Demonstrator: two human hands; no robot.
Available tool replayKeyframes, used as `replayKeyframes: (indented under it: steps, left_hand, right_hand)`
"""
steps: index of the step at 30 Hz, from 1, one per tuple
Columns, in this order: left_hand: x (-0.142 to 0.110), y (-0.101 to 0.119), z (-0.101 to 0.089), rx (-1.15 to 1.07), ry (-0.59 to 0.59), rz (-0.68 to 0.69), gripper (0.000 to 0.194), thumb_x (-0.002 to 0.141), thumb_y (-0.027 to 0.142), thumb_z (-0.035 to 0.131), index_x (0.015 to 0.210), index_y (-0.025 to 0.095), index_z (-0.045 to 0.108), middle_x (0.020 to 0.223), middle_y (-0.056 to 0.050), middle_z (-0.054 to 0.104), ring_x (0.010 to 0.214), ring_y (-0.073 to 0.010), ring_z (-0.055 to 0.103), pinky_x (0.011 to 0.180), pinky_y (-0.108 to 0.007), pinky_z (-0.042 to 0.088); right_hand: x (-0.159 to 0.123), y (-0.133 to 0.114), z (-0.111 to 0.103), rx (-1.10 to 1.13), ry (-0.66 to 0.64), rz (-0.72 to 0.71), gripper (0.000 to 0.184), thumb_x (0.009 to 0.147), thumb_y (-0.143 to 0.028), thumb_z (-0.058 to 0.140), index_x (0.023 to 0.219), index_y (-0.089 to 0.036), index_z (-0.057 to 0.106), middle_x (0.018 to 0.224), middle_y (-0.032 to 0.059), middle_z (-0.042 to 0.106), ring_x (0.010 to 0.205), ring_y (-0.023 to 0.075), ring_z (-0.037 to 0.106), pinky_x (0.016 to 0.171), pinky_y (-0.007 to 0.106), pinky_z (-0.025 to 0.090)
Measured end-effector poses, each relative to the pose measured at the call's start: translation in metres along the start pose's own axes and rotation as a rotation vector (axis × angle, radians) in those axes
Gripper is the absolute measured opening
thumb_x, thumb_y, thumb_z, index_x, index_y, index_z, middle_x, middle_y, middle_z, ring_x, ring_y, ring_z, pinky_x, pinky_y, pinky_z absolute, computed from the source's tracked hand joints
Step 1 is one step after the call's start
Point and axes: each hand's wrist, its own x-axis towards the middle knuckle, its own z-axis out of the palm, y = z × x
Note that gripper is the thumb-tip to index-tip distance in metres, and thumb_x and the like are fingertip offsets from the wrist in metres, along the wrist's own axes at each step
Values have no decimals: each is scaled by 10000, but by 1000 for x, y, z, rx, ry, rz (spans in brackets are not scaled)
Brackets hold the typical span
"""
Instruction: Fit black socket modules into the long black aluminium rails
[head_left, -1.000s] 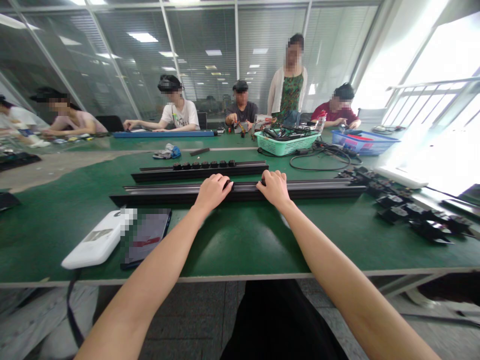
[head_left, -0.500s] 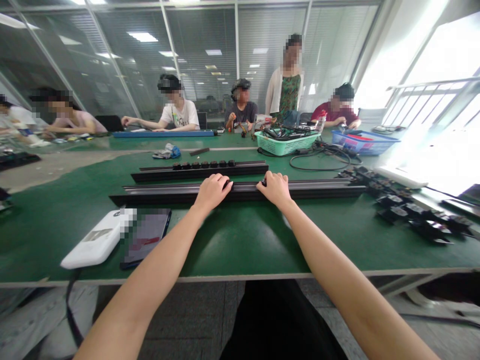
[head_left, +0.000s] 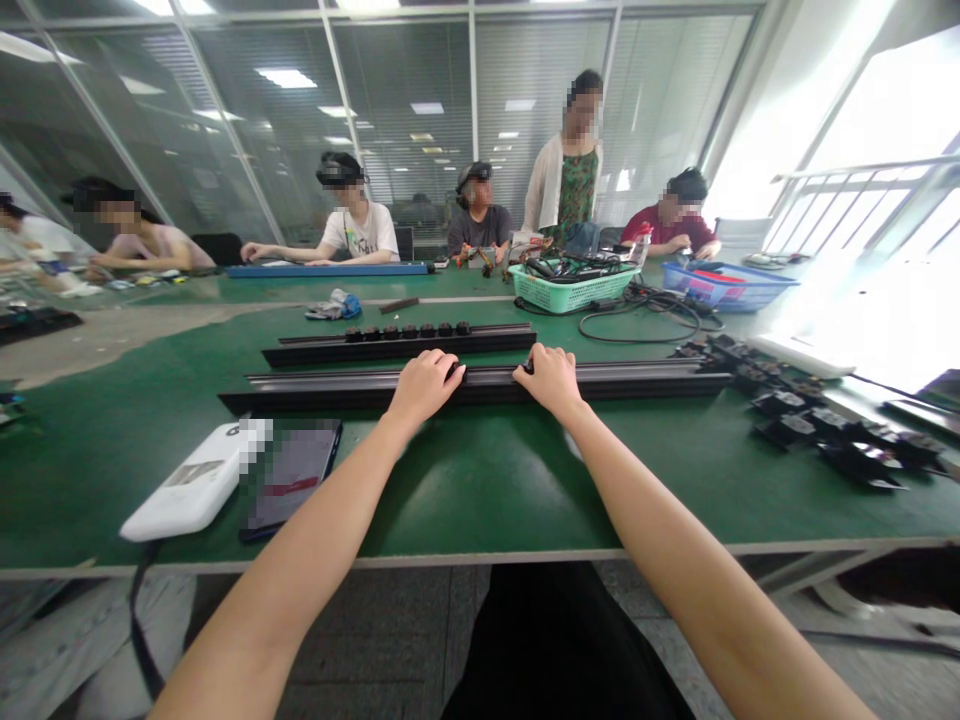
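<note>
A long black rail (head_left: 495, 374) with a grey channel lies across the table in front of me. My left hand (head_left: 426, 385) rests on it left of the middle, fingers curled round a small black part (head_left: 453, 371) in the channel. Right of the middle, my right hand (head_left: 551, 378) pinches another small black part (head_left: 528, 367), mostly hidden by its fingers. Behind lies a shorter black rail (head_left: 487, 343), bearing several small black blocks (head_left: 410, 331) in a row.
On the right is a pile of black parts (head_left: 814, 415). A white power bank (head_left: 191, 480) and a phone (head_left: 294, 478) lie front left. Farther back are a green basket (head_left: 577, 290), a blue basket (head_left: 739, 288), black cables (head_left: 660, 322) and a cloth (head_left: 334, 305). People sit across the table.
My hands and both rails stay in nearly the same place. Across the table, a seated person's raised hand has come down.
</note>
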Motion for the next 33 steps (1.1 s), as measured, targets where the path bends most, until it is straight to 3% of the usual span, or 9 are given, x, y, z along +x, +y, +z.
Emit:
replayKeyframes:
  steps: [33]
  left_hand:
    - [-1, -3, -1, 15, 25, 26, 325, 1038, 376, 415, 1077, 207, 689, 1040, -95, 699, 1002, -243, 637, 884, -366, 509]
  right_hand:
    - [-3, -2, -2, -20, 39, -49, 194, 938, -313, 502, 998, -188, 637, 1015, 126, 701, 1042, 295, 551, 890, 391, 335]
